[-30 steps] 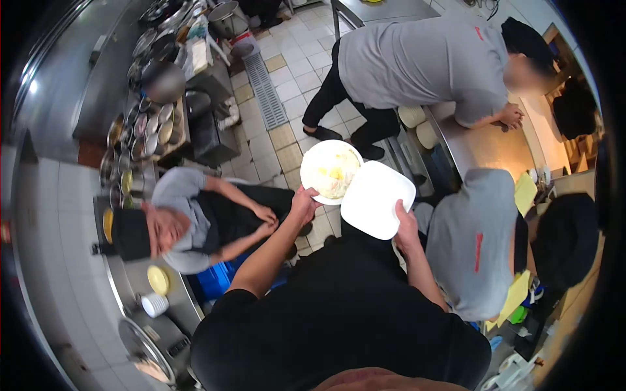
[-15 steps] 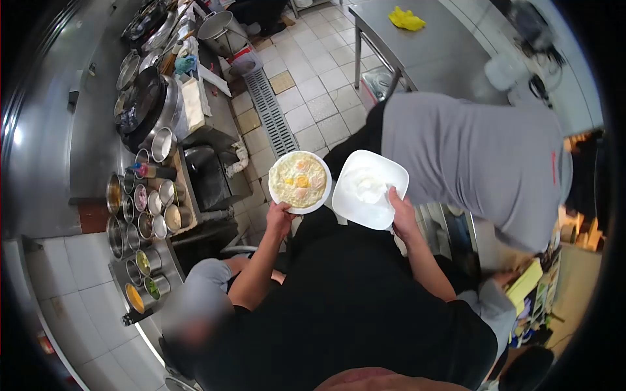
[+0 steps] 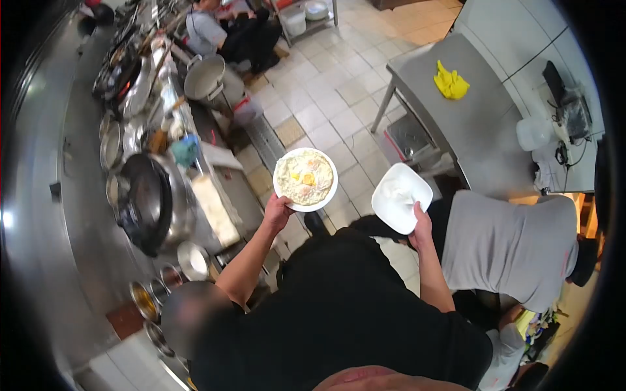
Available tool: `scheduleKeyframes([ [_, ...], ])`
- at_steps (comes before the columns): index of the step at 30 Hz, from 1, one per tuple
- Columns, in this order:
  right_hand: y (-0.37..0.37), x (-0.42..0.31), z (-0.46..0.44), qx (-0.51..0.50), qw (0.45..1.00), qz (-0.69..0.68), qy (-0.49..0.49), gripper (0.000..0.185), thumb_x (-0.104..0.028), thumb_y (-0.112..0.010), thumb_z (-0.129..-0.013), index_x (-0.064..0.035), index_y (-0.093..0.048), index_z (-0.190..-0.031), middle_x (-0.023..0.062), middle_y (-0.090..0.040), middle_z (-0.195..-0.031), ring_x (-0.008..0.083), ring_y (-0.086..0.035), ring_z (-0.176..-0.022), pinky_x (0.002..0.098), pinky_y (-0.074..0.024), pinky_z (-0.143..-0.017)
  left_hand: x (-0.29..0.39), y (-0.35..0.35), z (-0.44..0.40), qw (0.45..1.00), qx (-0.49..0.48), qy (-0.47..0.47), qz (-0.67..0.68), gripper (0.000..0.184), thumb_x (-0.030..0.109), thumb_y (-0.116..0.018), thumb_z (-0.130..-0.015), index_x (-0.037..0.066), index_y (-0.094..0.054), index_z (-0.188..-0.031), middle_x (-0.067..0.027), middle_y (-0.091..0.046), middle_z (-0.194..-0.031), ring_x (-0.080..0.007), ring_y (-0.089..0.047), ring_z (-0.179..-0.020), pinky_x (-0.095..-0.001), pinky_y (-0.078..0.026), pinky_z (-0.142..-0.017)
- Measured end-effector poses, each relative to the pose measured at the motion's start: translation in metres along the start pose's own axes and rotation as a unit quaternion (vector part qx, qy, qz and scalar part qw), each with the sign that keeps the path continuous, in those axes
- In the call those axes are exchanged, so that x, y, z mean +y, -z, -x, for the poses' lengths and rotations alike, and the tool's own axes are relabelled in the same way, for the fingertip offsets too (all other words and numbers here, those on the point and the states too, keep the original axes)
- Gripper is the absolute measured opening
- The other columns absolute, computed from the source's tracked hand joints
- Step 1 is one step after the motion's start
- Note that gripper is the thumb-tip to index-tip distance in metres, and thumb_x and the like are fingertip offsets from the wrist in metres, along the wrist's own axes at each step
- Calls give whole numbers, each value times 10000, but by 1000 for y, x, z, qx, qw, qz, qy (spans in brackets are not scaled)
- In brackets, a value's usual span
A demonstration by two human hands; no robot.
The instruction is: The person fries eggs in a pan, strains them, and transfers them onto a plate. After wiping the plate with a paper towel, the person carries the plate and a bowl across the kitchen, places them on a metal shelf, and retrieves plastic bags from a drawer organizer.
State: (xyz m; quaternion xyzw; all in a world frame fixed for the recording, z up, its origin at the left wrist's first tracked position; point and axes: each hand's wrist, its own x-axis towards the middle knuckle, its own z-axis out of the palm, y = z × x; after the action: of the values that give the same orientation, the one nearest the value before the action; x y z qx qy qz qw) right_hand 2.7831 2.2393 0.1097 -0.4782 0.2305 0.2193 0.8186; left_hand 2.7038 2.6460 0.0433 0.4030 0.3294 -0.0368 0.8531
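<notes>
A round white plate (image 3: pixel 334 184) rests in my left hand (image 3: pixel 278 210), whose fingers grip its lower left rim. Pale cooked food topped with several eggs (image 3: pixel 306 176) covers most of it. My right hand (image 3: pixel 421 225) is closed on the right edge of a square white dish (image 3: pixel 391 212), thumb over the rim. Something white (image 3: pixel 399 192) lies inside that dish; its kind I cannot make out. The plate and the dish are held apart, both above the tiled floor.
Woks (image 3: pixel 147 195), a tall pot (image 3: pixel 204 78) and metal containers (image 3: pixel 143 300) line the left counter. A steel table (image 3: pixel 486 130) with a yellow cloth (image 3: pixel 450 81) stands at upper right. A person in grey (image 3: pixel 508 247) bends over at right; another person (image 3: pixel 205 32) is at the top.
The view has shifted forward along the kitchen, with the counter and table now lower in view. My hands have spread apart, carrying the plate and the square dish away from each other.
</notes>
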Motion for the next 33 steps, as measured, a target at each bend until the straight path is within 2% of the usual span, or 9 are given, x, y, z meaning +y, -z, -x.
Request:
scheduleKeyframes([
  [4,-51,-21,-46,42,998,-27,44,488,-293,-479,-983,40,-408,-1333,152,-552,-1265,254,-572,-1131,366,-450,-972,97,-30,-92,999,-38,-12,-10,513,-63,-461,-755,42,-450,-1256,-125,-606,-1155,-282,-641,-964,-454,-565,-764],
  [10,-119,-68,-152,64,988,-115,76,489,-314,-462,-989,55,-426,-1308,157,-561,-1248,255,-588,-1103,373,-471,-942,181,-88,-240,996,-87,5,2,514,-77,-444,-750,47,-450,-1249,-115,-598,-1184,-275,-634,-993,-410,-562,-781],
  [11,-129,-83,-179,68,988,-116,74,486,-313,-463,-989,55,-427,-1306,156,-563,-1244,253,-591,-1096,371,-476,-935,193,-96,-264,996,-81,24,-39,562,-68,-450,-737,26,-434,-1290,-125,-557,-1265,-268,-602,-1068,-371,-519,-871],
  [16,-174,-170,-355,116,987,-94,68,473,-308,-482,-981,50,-440,-1288,156,-583,-1210,240,-607,-1064,357,-492,-909,244,-160,-365,994,-50,78,-53,479,-73,-449,-745,20,-460,-1215,-134,-616,-1132,-285,-637,-967,-439,-556,-779],
  [20,-231,-264,-457,51,987,-114,103,485,-317,-502,-971,47,-444,-1285,148,-593,-1197,228,-612,-1056,345,-493,-906,288,-222,-439,987,-78,121,-66,531,-66,-479,-740,41,-415,-1255,-125,-589,-1159,-262,-630,-971,-408,-557,-741],
  [22,-233,-291,-528,64,982,-118,130,478,-324,-501,-970,32,-451,-1286,142,-593,-1204,221,-612,-1058,343,-492,-909,298,-239,-496,984,-88,135,-81,591,-72,-464,-730,40,-395,-1307,-141,-537,-1261,-312,-574,-1109,-517,-491,-918],
  [24,-258,-333,-583,65,978,-106,166,483,-329,-498,-970,29,-450,-1290,139,-591,-1210,222,-612,-1061,344,-488,-915,315,-271,-551,979,-121,141,-84,520,-66,-457,-747,16,-415,-1259,-151,-569,-1205,-297,-618,-1034,-442,-558,-822],
  [29,-275,-417,-729,83,972,-116,186,498,-307,-474,-984,55,-418,-1320,149,-545,-1289,241,-568,-1143,360,-452,-971,377,-379,-706,973,-160,157,-62,543,-67,-458,-741,19,-406,-1274,-146,-608,-1131,-261,-671,-895,-370,-595,-693],
  [33,-286,-479,-806,136,957,-137,217,492,-288,-466,-988,66,-403,-1324,156,-545,-1279,248,-575,-1129,368,-464,-957,439,-467,-838,961,-203,155,-104,547,-75,-450,-730,4,-413,-1270,-166,-603,-1134,-280,-667,-924,-398,-596,-748],
])
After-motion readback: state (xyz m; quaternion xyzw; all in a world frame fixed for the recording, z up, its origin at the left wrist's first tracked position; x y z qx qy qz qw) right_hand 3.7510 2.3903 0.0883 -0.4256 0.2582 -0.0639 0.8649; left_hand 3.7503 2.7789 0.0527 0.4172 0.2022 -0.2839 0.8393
